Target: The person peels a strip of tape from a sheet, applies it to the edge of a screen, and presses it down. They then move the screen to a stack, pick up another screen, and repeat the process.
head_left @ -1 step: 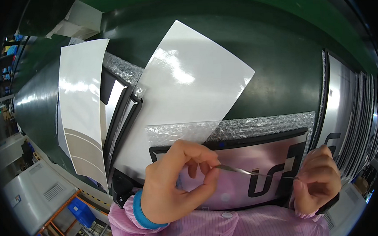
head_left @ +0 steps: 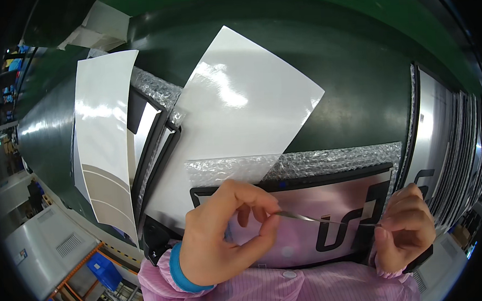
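A thin, narrow, shiny strip is stretched between my two hands. My left hand, with a blue band at the wrist, pinches one end between thumb and forefinger. The other end is pinched by the closed fingers of my right hand. Below the strip lies a shiny metallic panel with a black frame and thick black markings, partly hidden by my hands. Bubble wrap shows along its far edge. A large glossy white sheet lies beyond my left hand.
At the left, a curved white and beige sheet rests over black-framed panels with bubble wrap. Many similar panels stand in a row at the right. The dark green table spreads beneath. A white box sits at the far left.
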{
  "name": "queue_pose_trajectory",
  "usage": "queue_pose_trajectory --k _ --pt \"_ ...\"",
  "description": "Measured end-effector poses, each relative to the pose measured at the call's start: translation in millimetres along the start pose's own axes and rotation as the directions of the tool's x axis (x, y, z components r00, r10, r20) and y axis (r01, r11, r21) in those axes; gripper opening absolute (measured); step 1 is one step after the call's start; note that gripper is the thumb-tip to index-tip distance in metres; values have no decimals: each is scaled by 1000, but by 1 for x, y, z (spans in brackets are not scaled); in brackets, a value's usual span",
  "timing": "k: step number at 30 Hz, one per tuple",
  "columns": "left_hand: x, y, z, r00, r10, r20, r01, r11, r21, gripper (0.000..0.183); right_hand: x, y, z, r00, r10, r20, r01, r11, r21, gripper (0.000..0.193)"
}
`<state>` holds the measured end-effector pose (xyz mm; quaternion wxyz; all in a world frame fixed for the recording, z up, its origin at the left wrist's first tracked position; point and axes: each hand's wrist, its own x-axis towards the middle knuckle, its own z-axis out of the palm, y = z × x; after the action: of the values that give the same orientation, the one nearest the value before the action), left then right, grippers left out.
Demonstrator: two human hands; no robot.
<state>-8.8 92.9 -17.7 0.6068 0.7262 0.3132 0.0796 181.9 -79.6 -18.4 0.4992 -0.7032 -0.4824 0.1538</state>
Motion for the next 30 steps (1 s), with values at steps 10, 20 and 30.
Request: queue_pose_trajectory --k 10,20,30 --pt "8 1 16 990 86 -110 -64 979 195 34 6 8 5 987 150 -62 -154 985 -72 16" --pt "12 5 30 968 146 -204 -47 905 423 44 10 13 16 977 183 -109 -202 957 -206 18" --pt "19 26 34 975 -52 -215 152 864 480 45 10 10 12 967 255 -21 -254 949 -185 12"
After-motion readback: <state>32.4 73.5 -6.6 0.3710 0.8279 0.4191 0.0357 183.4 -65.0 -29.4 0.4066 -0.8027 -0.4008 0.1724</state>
